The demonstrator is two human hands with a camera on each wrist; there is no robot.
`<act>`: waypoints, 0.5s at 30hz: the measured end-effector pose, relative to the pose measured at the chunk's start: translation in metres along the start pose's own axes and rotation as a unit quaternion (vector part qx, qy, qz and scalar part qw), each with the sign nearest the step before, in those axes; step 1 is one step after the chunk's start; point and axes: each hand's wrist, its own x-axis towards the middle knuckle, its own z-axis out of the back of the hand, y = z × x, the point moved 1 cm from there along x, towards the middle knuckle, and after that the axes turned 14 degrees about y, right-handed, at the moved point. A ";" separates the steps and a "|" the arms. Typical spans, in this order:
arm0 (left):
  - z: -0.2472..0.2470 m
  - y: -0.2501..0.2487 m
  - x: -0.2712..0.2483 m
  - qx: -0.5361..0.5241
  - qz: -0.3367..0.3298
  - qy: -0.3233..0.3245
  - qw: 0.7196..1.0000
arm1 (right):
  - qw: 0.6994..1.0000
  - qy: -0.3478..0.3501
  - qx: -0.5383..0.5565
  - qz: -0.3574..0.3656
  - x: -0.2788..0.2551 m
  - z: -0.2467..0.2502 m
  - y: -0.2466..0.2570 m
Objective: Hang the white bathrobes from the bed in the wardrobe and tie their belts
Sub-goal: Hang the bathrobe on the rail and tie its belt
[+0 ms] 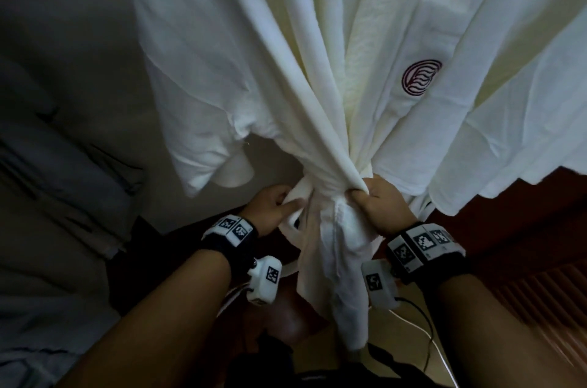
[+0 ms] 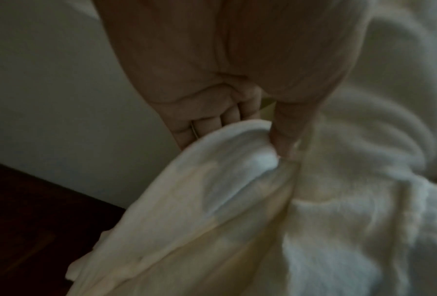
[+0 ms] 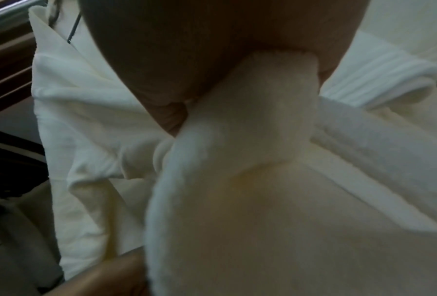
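Your head view shows the white bathrobe (image 1: 317, 70) hanging, cinched at the waist by its belt (image 1: 303, 194), with a maroon logo (image 1: 421, 76) on the chest. Your left hand (image 1: 274, 206) pinches the belt; your right hand (image 1: 379, 203) grips gathered fabric. Only the left wrist view shows your thumb (image 2: 285, 138) pressing into the fold.

Dim, soft-blurred wrist views, dark edges

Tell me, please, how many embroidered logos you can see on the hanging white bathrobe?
1: a dark red round wave-pattern logo on the white bathrobe's chest panel, up and right of the cinched waist. Folds may hide others.
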 end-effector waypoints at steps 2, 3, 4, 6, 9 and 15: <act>0.009 0.010 -0.009 0.035 0.008 -0.013 0.999 | 0.999 0.013 -0.015 0.027 -0.001 -0.001 0.002; 0.015 0.012 -0.015 0.080 0.017 -0.034 0.996 | 0.999 0.025 -0.031 0.037 -0.003 -0.001 0.001; 0.023 0.012 -0.021 0.128 0.017 -0.067 0.989 | 0.997 0.038 -0.047 0.043 -0.004 0.001 0.000; 0.045 0.004 -0.032 0.219 -0.009 -0.145 0.965 | 0.995 0.048 -0.078 0.029 -0.004 0.012 -0.010; 0.083 -0.019 -0.039 0.327 -0.024 -0.187 0.926 | 0.982 0.024 -0.185 -0.004 0.006 0.044 -0.028; 0.150 -0.020 -0.051 0.458 0.041 -0.162 0.873 | 0.950 -0.046 -0.309 0.000 0.025 0.102 -0.037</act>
